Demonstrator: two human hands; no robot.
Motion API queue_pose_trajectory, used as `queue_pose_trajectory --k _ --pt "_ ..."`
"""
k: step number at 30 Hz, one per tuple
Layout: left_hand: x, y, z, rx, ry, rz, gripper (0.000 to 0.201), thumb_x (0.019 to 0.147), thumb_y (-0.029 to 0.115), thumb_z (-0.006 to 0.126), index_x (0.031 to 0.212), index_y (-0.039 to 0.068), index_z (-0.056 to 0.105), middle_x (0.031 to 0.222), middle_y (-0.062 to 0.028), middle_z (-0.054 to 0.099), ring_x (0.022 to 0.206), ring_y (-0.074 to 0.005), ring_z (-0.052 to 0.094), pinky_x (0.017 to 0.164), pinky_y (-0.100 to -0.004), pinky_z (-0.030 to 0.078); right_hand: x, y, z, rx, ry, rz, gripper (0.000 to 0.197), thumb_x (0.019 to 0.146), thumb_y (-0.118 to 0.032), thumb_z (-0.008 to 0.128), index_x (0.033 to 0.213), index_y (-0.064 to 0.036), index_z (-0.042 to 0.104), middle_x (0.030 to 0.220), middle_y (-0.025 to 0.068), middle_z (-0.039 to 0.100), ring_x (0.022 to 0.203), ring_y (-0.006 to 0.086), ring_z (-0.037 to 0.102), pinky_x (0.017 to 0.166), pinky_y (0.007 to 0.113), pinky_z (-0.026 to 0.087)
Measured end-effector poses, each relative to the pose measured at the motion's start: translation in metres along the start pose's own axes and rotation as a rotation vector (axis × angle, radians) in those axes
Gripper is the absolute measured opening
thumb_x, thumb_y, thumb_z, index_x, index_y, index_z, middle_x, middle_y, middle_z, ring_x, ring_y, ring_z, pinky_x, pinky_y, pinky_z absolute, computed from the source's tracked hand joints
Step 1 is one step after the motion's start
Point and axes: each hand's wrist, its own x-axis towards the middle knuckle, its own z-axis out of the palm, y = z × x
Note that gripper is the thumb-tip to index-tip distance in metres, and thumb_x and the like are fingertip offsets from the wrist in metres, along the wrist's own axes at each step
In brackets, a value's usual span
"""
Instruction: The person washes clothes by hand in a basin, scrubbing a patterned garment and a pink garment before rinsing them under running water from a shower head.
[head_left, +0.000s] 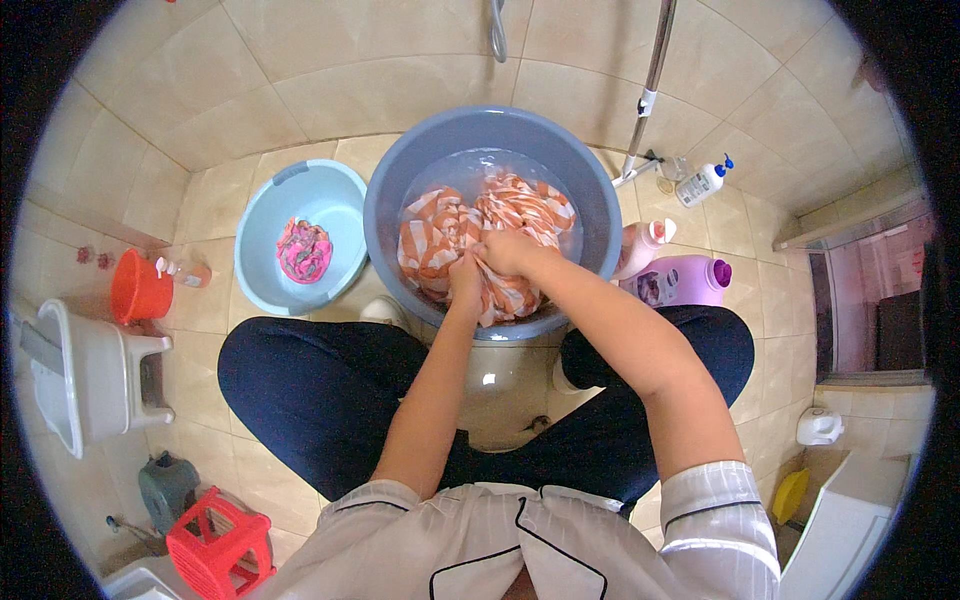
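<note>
A large grey-blue basin stands in front of my knees with water in it. Orange-and-white patterned cloth lies bunched and wet in the water. Both my hands are over the near part of the basin, close together. My left hand has its fingers closed on a fold of the cloth. Just right of it, my right hand grips the same cloth, its fingers partly hidden behind the hand. The cloth rises in gathered folds around the two hands.
Left of the basin is a light-blue basin holding a pink bunched cloth. A purple detergent bottle, a pinkish bottle and a white pump bottle stand right. Further left are an orange-red bucket and a red stool.
</note>
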Motion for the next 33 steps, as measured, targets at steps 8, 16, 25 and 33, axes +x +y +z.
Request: queue_pose_trajectory --k 8,16,25,33 --pt "-0.011 -0.016 0.054 0.205 -0.14 -0.083 0.036 0.137 0.037 0.072 0.13 0.006 0.09 0.115 -0.0091 0.088 0.106 -0.0268 0.085 0.094 -0.048 0.07 -0.018 0.07 0.037 0.121 0.367 0.394 0.062 0.136 -0.05 0.068 0.133 0.0057 0.096 0.127 0.0404 0.094 0.123 0.0639 0.093 0.114 0.073 0.072" --pt "0.028 -0.002 -0.02 0.412 -0.178 0.259 0.038 0.136 0.031 0.071 0.115 0.004 0.089 0.111 -0.0092 0.089 0.102 -0.0256 0.084 0.087 -0.0503 0.067 -0.021 -0.024 0.051 0.221 0.42 0.335 0.067 0.135 -0.049 0.068 0.111 0.0061 0.097 0.109 0.042 0.091 0.108 0.0671 0.092 0.104 0.077 0.072" --pt "-0.001 0.017 0.019 0.486 -0.104 0.157 0.046 0.137 0.037 0.071 0.126 -0.002 0.092 0.113 -0.0083 0.091 0.101 -0.0211 0.083 0.087 -0.0475 0.065 -0.031 0.021 0.039 0.33 0.499 0.358 0.06 0.135 -0.046 0.07 0.115 0.0047 0.096 0.109 0.0401 0.091 0.107 0.0637 0.092 0.102 0.073 0.072" --pt "-0.056 -0.004 0.05 0.384 -0.254 0.103 0.058 0.141 0.039 0.071 0.108 -0.005 0.09 0.086 -0.0083 0.083 0.083 -0.0205 0.077 0.083 -0.0459 0.062 -0.044 0.053 0.048 0.319 0.458 0.419 0.055 0.135 -0.043 0.072 0.119 0.0035 0.096 0.109 0.0384 0.091 0.105 0.0608 0.092 0.1 0.07 0.071"
